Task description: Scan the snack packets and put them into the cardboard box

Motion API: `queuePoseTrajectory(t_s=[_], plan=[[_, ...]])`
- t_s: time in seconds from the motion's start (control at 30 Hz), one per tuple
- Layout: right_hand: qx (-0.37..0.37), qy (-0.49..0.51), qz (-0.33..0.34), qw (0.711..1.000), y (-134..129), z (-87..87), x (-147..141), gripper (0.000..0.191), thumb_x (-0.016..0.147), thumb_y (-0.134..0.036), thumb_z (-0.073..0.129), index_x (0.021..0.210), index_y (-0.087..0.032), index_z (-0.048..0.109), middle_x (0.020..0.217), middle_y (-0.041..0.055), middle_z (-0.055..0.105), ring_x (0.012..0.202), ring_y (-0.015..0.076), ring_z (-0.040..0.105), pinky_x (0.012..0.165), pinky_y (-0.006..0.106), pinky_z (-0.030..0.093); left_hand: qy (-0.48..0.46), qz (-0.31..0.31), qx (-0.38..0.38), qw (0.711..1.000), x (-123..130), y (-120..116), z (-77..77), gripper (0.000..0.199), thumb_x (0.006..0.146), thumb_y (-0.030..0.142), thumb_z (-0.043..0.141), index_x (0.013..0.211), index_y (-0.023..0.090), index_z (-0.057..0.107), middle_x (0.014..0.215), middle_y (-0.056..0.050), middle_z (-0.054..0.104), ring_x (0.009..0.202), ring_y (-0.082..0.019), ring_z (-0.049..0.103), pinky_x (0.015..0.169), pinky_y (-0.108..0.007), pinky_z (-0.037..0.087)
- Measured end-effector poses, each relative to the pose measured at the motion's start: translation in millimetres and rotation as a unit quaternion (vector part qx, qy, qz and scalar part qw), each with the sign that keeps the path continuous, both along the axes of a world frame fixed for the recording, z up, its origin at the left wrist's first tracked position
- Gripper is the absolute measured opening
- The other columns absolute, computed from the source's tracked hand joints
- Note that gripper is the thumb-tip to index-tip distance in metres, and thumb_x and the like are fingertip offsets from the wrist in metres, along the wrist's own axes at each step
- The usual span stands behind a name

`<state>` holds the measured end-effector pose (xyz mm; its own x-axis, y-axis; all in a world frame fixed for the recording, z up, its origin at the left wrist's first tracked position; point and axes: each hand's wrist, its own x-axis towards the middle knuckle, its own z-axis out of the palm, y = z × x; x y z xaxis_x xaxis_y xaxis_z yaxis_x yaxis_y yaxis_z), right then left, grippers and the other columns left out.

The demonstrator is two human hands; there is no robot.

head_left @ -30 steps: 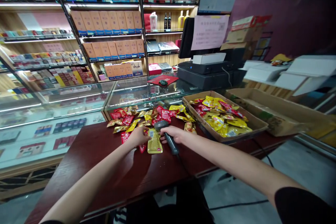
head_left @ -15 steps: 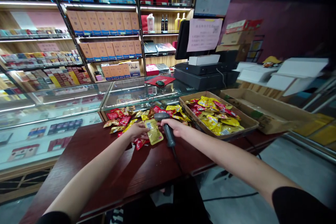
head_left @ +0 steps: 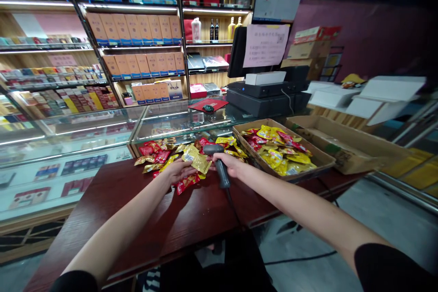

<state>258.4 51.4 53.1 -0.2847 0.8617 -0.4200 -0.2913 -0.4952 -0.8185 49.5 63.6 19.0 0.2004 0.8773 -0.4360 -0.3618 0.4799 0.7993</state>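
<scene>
My left hand (head_left: pixel 179 169) is closed on a yellow-gold snack packet (head_left: pixel 195 159), which lies tilted across its fingers with the printed side up. My right hand (head_left: pixel 227 164) grips a dark handheld scanner (head_left: pixel 222 174), its head pointing left above the packets and its cord running down over the table edge. Red packets (head_left: pixel 186 183) lie under and beside my left hand. Behind both hands spreads a loose pile of red and yellow packets (head_left: pixel 160 156) on the dark red table (head_left: pixel 137 219).
An open cardboard tray (head_left: pixel 328 164) of red and yellow packets stands right of the pile, beside another open carton (head_left: pixel 362 159). Behind are a glass display case (head_left: pixel 147 132), a mouse (head_left: pixel 208 108) on a red mat and a monitor (head_left: pixel 237 54).
The packet in my left hand has turned from upright to slanting and sits slightly higher. The scanner and my right hand have shifted slightly to the right.
</scene>
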Motion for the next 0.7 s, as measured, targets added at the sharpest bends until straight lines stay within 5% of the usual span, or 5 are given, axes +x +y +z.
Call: queuePoseTrajectory(t_s=[0.2, 0.37, 0.47, 0.7], plan=[[0.1, -0.121, -0.015, 0.988, 8, 4.8, 4, 0.021, 0.061, -0.004, 0.052, 0.075, -0.014, 0.063, 0.08, 0.0047, 0.068, 0.069, 0.0122, 0.061, 0.059, 0.019, 0.05, 0.151, -0.102, 0.053, 0.982, -1, -4, 11.1, 0.044, 0.061, 0.021, 0.08, 0.101, 0.014, 0.061, 0.093, -0.012, 0.07, 0.078, -0.023, 0.068, 0.066, -0.032, 0.057], [0.219, -0.227, 0.07, 0.946, 15, 16.0, 3, 0.016, 0.058, -0.007, 0.056, 0.069, -0.015, 0.066, 0.069, 0.0018, 0.066, 0.062, 0.0118, 0.054, 0.051, 0.018, 0.04, 0.379, -0.145, 0.254, 0.878, -4, 10, 39.7, 0.043, 0.053, 0.036, 0.082, 0.09, 0.016, 0.073, 0.082, -0.003, 0.071, 0.076, -0.017, 0.064, 0.065, -0.02, 0.049], [0.253, -0.297, 0.084, 0.917, 14, 23.1, -2, 0.009, 0.059, -0.012, 0.059, 0.064, -0.015, 0.066, 0.056, -0.0014, 0.058, 0.055, 0.01, 0.047, 0.048, 0.019, 0.032, 0.422, -0.237, 0.26, 0.836, -6, 21, 50.4, 0.041, 0.055, 0.04, 0.08, 0.087, 0.015, 0.076, 0.075, -0.002, 0.071, 0.069, -0.015, 0.063, 0.064, -0.02, 0.047], [0.258, -0.303, 0.073, 0.915, 4, 36.3, -7, 0.01, 0.057, -0.013, 0.059, 0.065, -0.013, 0.064, 0.052, -0.0034, 0.054, 0.052, 0.009, 0.045, 0.049, 0.02, 0.032, 0.425, -0.312, 0.228, 0.818, -8, 32, 59.4, 0.043, 0.05, 0.04, 0.082, 0.086, 0.016, 0.075, 0.073, -0.001, 0.07, 0.064, -0.013, 0.061, 0.058, -0.02, 0.045]])
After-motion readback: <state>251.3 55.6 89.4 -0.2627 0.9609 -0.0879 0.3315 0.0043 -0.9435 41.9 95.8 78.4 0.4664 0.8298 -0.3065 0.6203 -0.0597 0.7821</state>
